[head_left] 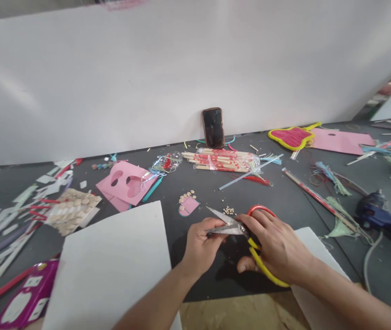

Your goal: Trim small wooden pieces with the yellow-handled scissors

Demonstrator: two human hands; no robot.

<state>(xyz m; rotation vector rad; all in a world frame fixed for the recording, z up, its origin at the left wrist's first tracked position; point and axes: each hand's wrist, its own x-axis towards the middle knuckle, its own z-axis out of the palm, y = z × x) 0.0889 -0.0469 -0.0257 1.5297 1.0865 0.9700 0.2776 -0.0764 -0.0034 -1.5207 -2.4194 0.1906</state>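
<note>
My right hand grips a pair of scissors with yellow and red handles. The blades are spread and point left, toward my left hand. My left fingers are pinched together right at the blades; whatever they hold is hidden or too small to name. Just beyond the blades lies a small pile of beige beads. To its left is a pink heart-shaped piece with a blue-green edge, and small beige pieces lie along its top.
Pink sheets with cut-outs, a bundle of red-tipped sticks and an upright phone stand farther back. A white board lies at left, a blue glue gun at right. Tassels and scraps are scattered around.
</note>
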